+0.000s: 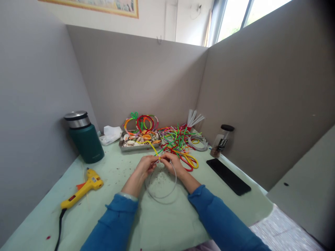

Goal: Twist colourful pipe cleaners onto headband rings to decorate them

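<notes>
My left hand (147, 166) and my right hand (171, 163) meet above the middle of the table, fingertips pinched close together. Between them they hold a grey wire ring (175, 181), which hangs down toward the tabletop. A yellow pipe cleaner (152, 145) is at the top of the ring where my fingers meet, its free end reaching up and left over the tray. Just behind my hands stands a metal tray (131, 148) of shells. Right of the tray lies a tangled pile of coloured pipe cleaners (178, 137).
A yellow glue gun (83, 191) and a green bottle (86, 143) are at the left. White tissue (112, 134) and coloured rings (145, 122) sit at the back. Grey wire coils (200, 143), a clear bottle (222, 141) and a black phone-like slab (228, 176) are on the right.
</notes>
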Action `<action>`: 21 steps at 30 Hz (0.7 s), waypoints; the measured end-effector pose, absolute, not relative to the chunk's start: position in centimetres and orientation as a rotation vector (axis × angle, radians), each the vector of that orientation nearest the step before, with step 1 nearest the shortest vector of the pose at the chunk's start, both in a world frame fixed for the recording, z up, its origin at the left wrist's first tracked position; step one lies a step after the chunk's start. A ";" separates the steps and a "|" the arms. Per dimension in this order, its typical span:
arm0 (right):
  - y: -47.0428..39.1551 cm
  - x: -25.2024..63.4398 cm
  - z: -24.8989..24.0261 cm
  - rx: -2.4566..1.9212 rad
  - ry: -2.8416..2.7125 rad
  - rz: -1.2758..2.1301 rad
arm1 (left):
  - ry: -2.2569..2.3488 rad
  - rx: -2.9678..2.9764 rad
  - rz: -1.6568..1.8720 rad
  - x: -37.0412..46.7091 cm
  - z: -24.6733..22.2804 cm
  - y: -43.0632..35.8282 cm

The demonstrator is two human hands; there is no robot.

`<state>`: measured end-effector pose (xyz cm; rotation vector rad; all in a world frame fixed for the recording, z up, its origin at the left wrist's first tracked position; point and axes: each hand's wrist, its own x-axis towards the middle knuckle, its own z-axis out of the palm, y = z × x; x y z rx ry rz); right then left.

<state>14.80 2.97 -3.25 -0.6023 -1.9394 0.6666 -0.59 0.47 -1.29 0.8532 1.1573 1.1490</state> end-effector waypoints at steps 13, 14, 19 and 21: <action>2.4 14.5 -2.9 -0.623 -1.865 0.781 | 1.034 0.846 1.143 -0.8 -1.1 0.3; 2.4 14.5 -2.9 -0.620 -1.861 0.788 | 1.014 0.840 1.136 -0.9 -1.2 0.3; 2.4 14.4 -2.9 -0.606 -1.844 0.805 | 0.970 0.832 1.114 -0.9 -1.1 0.2; 2.4 14.4 -2.9 -0.617 -1.841 0.818 | 1.016 0.848 1.145 -0.7 -0.9 0.0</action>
